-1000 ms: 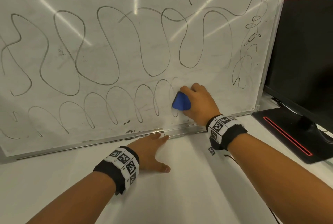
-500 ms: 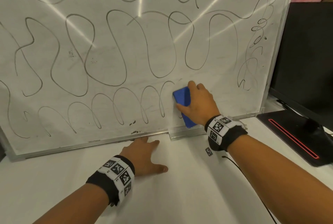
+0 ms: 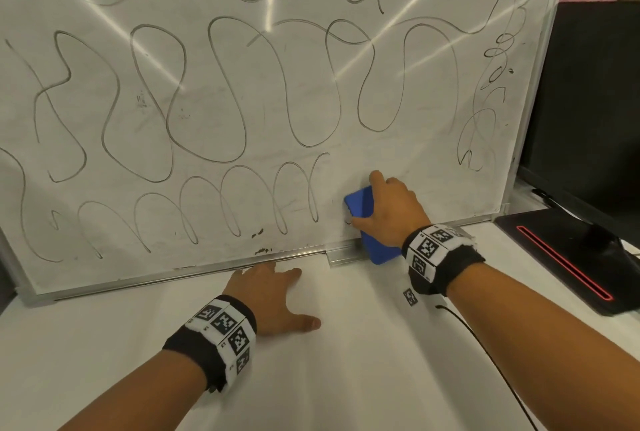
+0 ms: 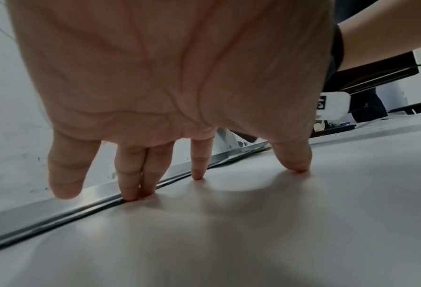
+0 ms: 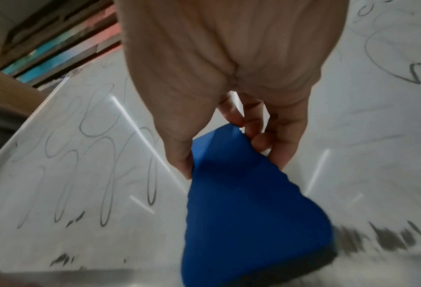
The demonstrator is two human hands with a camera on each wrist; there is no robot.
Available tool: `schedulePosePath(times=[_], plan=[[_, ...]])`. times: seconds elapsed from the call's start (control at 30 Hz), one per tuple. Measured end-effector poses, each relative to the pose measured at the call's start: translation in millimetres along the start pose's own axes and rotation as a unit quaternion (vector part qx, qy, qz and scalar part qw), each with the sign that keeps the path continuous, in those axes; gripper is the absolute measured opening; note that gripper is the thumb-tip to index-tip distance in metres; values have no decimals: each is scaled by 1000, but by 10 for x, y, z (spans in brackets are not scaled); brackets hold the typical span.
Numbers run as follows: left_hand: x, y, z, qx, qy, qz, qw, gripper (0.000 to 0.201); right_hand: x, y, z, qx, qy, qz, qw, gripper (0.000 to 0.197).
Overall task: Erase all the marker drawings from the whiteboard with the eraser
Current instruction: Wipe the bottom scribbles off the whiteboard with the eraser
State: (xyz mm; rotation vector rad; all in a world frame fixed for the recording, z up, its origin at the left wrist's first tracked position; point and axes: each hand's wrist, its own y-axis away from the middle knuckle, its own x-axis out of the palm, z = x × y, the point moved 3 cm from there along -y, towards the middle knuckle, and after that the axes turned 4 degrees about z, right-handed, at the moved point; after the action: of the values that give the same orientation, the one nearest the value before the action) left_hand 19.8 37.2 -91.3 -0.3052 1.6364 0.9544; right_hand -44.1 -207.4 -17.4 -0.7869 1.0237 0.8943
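Observation:
A large whiteboard point(image 3: 277, 91) leans upright on the white table, covered in grey looping marker lines point(image 3: 221, 94). My right hand point(image 3: 388, 209) grips a blue eraser point(image 3: 362, 209) and presses it flat against the board's lower right part, its lower end near the metal frame. In the right wrist view the eraser point(image 5: 243, 203) is held between thumb and fingers, with dark smudges point(image 5: 388, 238) beside it. My left hand point(image 3: 273, 295) lies flat on the table, fingers spread; its fingertips point(image 4: 130, 192) touch the bottom frame point(image 4: 57, 209).
A black monitor point(image 3: 595, 101) on a black stand with a red strip point(image 3: 568, 268) sits right of the board. A thin black cable point(image 3: 485, 344) runs under my right forearm. The white table point(image 3: 346, 378) stretches toward me.
The right hand has slid the eraser down the board toward the bottom frame. The left hand stays put at the frame. The view shifted slightly left.

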Motion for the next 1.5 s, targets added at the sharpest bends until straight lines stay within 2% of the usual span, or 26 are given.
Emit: schedulePosePath(times=[0.13, 0.3, 0.37, 0.47, 0.57, 0.63, 0.73, 0.87, 1.0, 1.2, 1.37, 1.5], plan=[[14, 19, 13, -7, -20, 20, 1000, 123, -155, -98, 136, -18, -18, -56, 998, 62], [4, 49, -15, -9, -10, 42, 999, 121, 186, 49, 49, -28, 33, 70, 997, 60], [-18, 56, -30, -9, -15, 45, 999, 120, 179, 72, 5, -21, 54, 81, 995, 60], [-68, 42, -71, -5, -33, 48, 998, 121, 76, 56, 36, -22, 67, 64, 995, 58], [-116, 35, -96, 1, -34, 48, 998, 122, 34, 34, 148, -38, 60, 19, 997, 61], [-115, 51, -83, 3, -29, 46, 999, 121, 87, 41, 184, -49, 69, 20, 996, 59], [-65, 87, -63, 4, -9, 46, 999, 121, 206, 83, 100, -73, 131, 46, 988, 58], [13, 113, -29, 13, 8, 51, 999, 120, 140, 91, -37, -99, 232, 18, 968, 60], [60, 85, -15, 19, 6, 54, 998, 118, 151, 91, -4, -133, 272, -7, 953, 61], [141, 88, 28, 28, 13, 52, 998, 112, 405, 58, 374, -201, 238, -38, 950, 60], [171, 122, 148, 55, 10, 38, 998, 112, 90, -77, 337, -155, 144, -103, 972, 61], [130, 101, 133, 56, 17, 44, 997, 113, -158, -167, 362, -130, 74, -158, 976, 55]])
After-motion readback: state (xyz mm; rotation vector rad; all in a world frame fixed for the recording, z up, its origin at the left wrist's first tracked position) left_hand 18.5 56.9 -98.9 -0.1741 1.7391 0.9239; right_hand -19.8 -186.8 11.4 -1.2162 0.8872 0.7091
